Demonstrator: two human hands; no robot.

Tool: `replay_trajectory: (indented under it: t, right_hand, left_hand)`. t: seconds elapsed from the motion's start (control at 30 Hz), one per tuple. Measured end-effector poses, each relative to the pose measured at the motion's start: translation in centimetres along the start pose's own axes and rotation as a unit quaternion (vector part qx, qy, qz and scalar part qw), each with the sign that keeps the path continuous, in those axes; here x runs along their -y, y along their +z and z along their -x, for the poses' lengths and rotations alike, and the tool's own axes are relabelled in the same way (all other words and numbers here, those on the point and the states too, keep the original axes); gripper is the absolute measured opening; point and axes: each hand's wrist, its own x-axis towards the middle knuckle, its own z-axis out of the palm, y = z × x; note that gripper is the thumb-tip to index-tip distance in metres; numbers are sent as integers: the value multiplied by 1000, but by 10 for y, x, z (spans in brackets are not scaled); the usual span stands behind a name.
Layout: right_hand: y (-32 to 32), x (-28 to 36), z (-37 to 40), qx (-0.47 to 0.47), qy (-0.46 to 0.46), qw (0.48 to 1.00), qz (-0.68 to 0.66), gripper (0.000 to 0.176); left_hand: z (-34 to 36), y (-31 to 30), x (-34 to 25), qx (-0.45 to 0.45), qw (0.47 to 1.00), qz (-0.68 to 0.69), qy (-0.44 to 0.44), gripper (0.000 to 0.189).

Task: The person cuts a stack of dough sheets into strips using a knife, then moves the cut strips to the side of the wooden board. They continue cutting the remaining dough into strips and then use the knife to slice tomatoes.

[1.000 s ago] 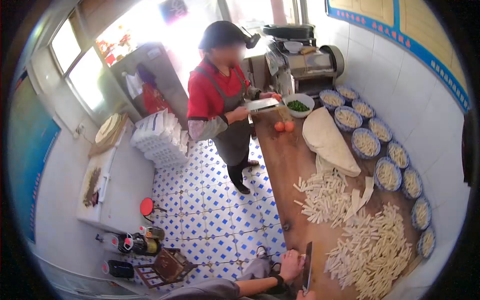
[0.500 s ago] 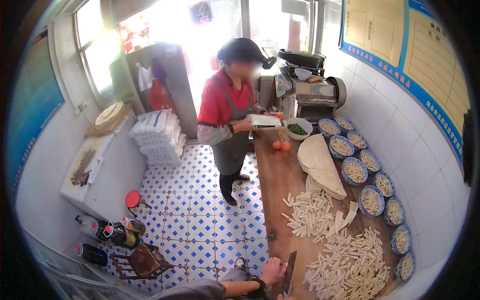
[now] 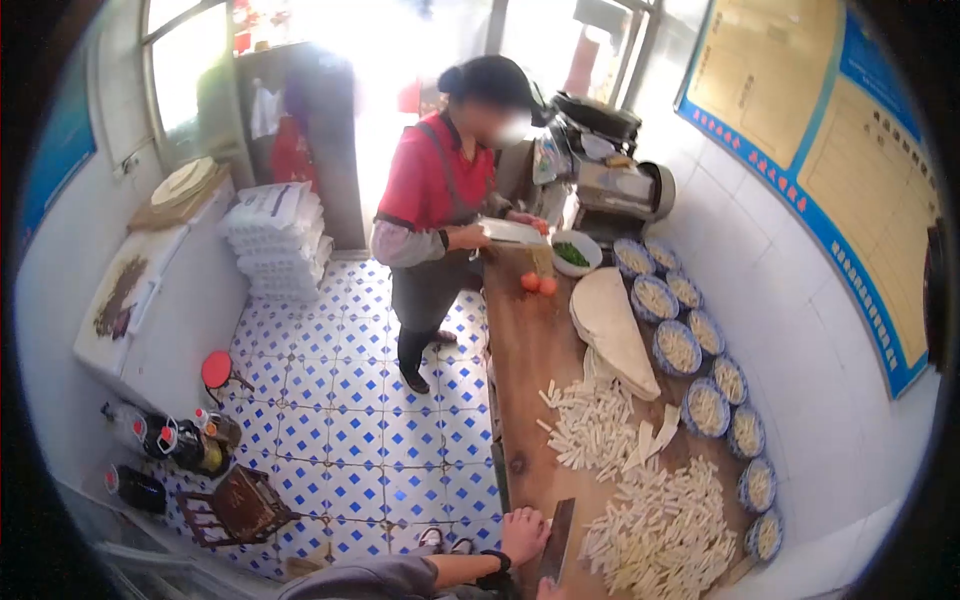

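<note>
At the bottom edge, on the near side of the wooden table (image 3: pixel 520 400), my left hand (image 3: pixel 523 537) presses down with curled fingers beside a knife (image 3: pixel 557 540). A dark band circles that wrist. What lies under those fingers is hidden, apart from a pale sliver by the blade. Only part of my right hand (image 3: pixel 549 589) shows at the frame's edge, closed at the knife's handle end. Right of the blade spreads a heap of cut pale dough strips (image 3: pixel 660 530). Beyond are more strips (image 3: pixel 590 420) and a folded flat dough sheet (image 3: pixel 612 325).
Blue-patterned bowls (image 3: pixel 707 407) of strips line the wall side. A person (image 3: pixel 430 200) across the table's far corner holds a white tray (image 3: pixel 510 232) near tomatoes (image 3: pixel 538 285) and a bowl of greens (image 3: pixel 575 254). A machine (image 3: pixel 610 190) stands behind. A chair (image 3: pixel 245 505) and red stool (image 3: pixel 222 370) occupy the floor.
The whole view has shifted and tilted, so the table and hands appear further left. More of my right hand shows at the knife. The other person still holds the tray.
</note>
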Motion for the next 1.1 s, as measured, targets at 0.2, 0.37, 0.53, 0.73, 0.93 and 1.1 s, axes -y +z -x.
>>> replay_trajectory:
  t: [0.2,0.37,0.53,0.73,0.93,1.1]
  right_hand:
    - [1,15,5,26,91,991,-93,59]
    - [33,-6,3,-17,100,992,-79,48]
    - [0,31,10,7,151,977,-148,47]
    - [-11,46,7,53,205,968,-134,35]
    - [-30,51,3,62,210,967,-133,37]
    - [-8,33,-3,77,168,971,-153,28]
  left_hand:
    - [-4,-5,-2,2,1000,22,13,15]
    - [-2,1,1,20,1000,1,9,19]
    - [2,3,5,62,998,4,24,20]
    - [-5,9,7,15,996,55,68,20]
    - [1,13,15,63,996,46,39,16]
    - [5,21,17,-29,993,-58,100,18]
